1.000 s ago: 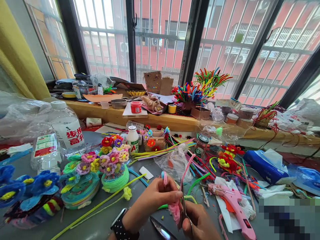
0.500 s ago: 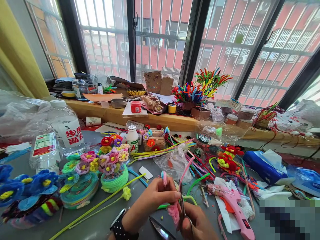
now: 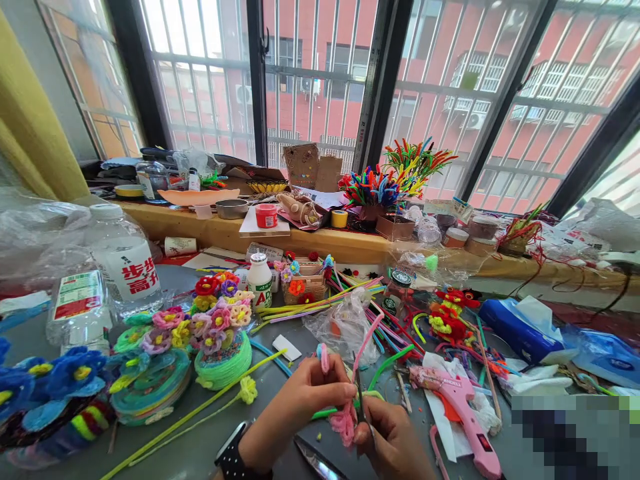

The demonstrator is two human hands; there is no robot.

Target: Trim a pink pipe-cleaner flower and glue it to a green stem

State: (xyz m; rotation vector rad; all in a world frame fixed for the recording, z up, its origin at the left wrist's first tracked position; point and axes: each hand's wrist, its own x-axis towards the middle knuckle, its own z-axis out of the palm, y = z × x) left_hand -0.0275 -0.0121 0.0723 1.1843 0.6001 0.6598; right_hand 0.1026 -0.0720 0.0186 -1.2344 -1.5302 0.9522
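My left hand [image 3: 315, 393], wearing a watch on a dotted dark band [image 3: 235, 450], pinches a pink pipe-cleaner piece [image 3: 343, 427] whose fuzzy looped part hangs below the fingers. From the same grip a pink stem [image 3: 367, 337] sticks up to the right. A short pink-and-blue bit [image 3: 324, 359] shows above the left fingers. Scissors [image 3: 361, 400] are in my right hand [image 3: 393, 430], blades pointing up beside the pink stem; whether they touch it I cannot tell. Below the hands lies a dark metal tool [image 3: 316, 459], partly cut off.
Finished fuzzy flower pots [image 3: 223, 360] stand on the left beside a yellow pipe cleaner [image 3: 210, 407]. To the right lies a pink glue gun [image 3: 467, 417] on white paper. Behind are a crumpled plastic bag [image 3: 340, 323], a white bottle [image 3: 259, 280] and a blue tissue pack [image 3: 520, 330].
The whole view has shifted slightly left. My hands stay close together on the pink piece, and the scissors have turned a little beside the stem.
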